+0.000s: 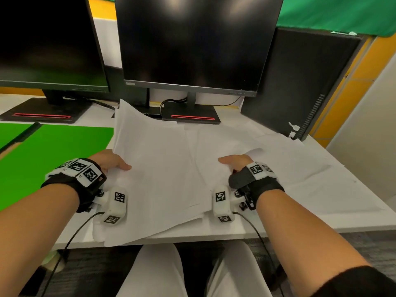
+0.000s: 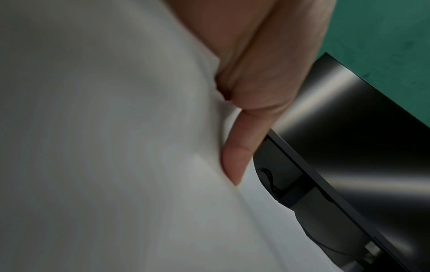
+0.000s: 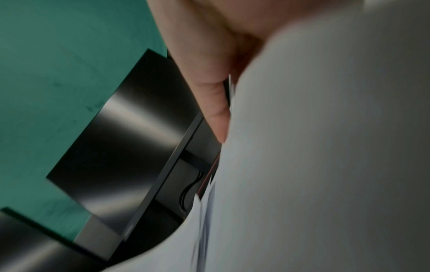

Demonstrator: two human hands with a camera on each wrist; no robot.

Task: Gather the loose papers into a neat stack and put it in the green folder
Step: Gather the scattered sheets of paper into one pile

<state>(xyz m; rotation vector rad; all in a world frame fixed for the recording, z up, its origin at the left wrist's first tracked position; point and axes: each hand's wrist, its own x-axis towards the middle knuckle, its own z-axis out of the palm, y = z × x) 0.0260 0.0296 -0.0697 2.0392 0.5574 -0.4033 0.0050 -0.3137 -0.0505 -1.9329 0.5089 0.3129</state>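
At the centre of the frame the left hand (image 1: pixel 111 160) and right hand (image 1: pixel 234 162) each pinch the loose white paper sheets (image 1: pixel 162 159) (thumbs on top), which should be squared edge to edge before going left to the flat green folder (image 1: pixel 53 151).

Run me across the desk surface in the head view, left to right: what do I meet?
green folder → left hand, thumb on top of the papers' left edge → papers, an uneven spread → right hand, thumb on top of the sheets → more loose papers → bare strip of white desk at the right edge.
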